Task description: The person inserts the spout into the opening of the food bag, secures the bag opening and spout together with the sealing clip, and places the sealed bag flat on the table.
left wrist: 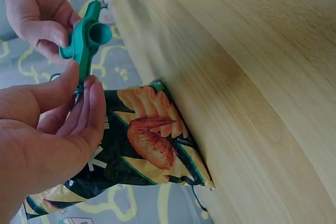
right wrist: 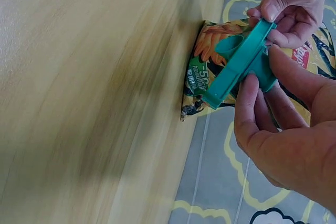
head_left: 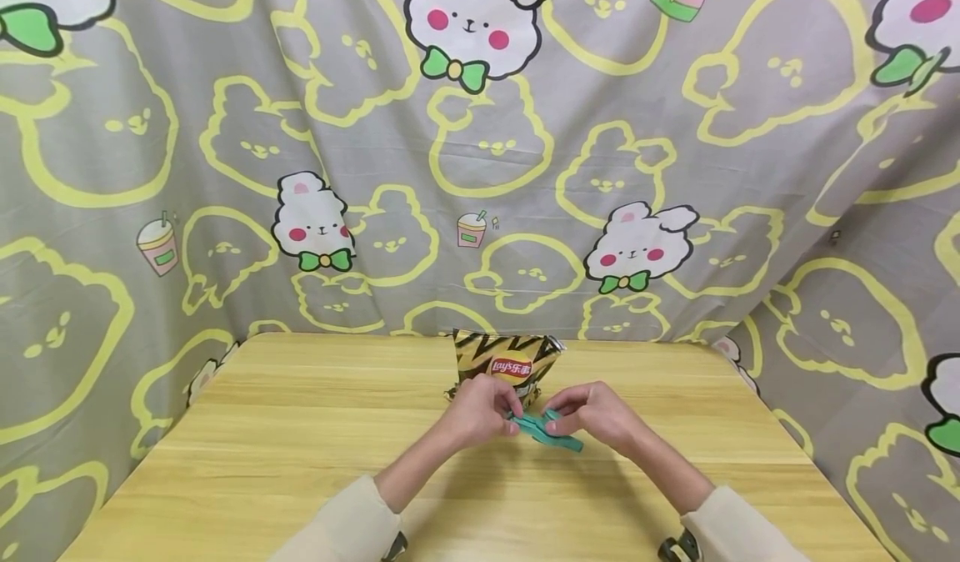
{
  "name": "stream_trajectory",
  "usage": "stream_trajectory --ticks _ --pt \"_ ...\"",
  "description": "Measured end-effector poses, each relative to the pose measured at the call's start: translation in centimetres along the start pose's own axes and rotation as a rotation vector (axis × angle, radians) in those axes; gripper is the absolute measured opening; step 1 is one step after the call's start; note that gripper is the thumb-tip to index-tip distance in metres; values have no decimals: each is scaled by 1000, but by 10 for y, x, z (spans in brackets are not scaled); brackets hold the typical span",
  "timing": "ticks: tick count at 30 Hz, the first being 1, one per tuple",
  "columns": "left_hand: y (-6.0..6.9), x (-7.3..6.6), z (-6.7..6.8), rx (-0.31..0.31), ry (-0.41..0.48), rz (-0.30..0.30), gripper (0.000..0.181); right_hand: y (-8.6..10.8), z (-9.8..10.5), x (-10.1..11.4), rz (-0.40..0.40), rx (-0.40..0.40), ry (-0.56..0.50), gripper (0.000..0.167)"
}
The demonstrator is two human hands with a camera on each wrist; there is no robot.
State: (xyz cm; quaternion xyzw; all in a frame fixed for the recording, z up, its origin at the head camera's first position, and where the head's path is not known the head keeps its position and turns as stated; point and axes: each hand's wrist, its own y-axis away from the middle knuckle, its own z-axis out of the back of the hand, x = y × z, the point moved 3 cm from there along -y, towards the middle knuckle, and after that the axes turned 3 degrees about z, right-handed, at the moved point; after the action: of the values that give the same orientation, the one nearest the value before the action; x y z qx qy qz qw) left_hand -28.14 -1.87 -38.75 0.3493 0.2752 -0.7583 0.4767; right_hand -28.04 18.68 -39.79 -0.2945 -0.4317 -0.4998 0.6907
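Observation:
Both hands hold one teal plastic clip (head_left: 542,430) (left wrist: 84,43) (right wrist: 236,69) just above the wooden table. My left hand (head_left: 480,412) (left wrist: 52,124) pinches one end of it between thumb and fingers. With thumb and fingertips, my right hand (head_left: 596,416) (right wrist: 289,124) grips its middle, near a round spout-like part. Behind the hands stands a black and gold Lay's chip bag (head_left: 491,348) (left wrist: 152,140) (right wrist: 210,43), upright on the table; the hands partly cover its lower portion in the head view.
The light wooden table (head_left: 337,429) extends to both sides and in front of the bag. A grey curtain (head_left: 405,153) with yellow outlines and white cartoon rabbits hangs behind the table and along its sides.

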Motion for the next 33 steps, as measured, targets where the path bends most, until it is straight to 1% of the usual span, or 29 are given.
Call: stream_trajectory --ticks 4,8,11,13,15,18,25,28,33 --pt "0 2 -1 15 0 10 20 1 0 0 7 15 4 28" --pt "0 2 -2 28 -8 24 20 1 1 -1 8 24 3 30" --pt "1 2 -3 27 -11 12 21 1 1 -1 -1 24 0 29" --pt "1 1 -4 24 -23 -7 21 2 0 -1 -8 22 4 27" --pt "2 0 -5 23 -40 -27 23 2 0 -2 -13 21 5 25" --pt "3 0 -6 24 -77 -41 24 2 0 -2 -16 24 4 24" --pt "5 5 -5 37 -118 -50 23 2 1 -3 -19 18 -4 26" --pt "6 11 -5 46 -147 -32 23 3 1 -3 -19 12 -13 29" --pt "8 21 -7 71 -181 26 24 4 0 -4 -22 18 -37 33"
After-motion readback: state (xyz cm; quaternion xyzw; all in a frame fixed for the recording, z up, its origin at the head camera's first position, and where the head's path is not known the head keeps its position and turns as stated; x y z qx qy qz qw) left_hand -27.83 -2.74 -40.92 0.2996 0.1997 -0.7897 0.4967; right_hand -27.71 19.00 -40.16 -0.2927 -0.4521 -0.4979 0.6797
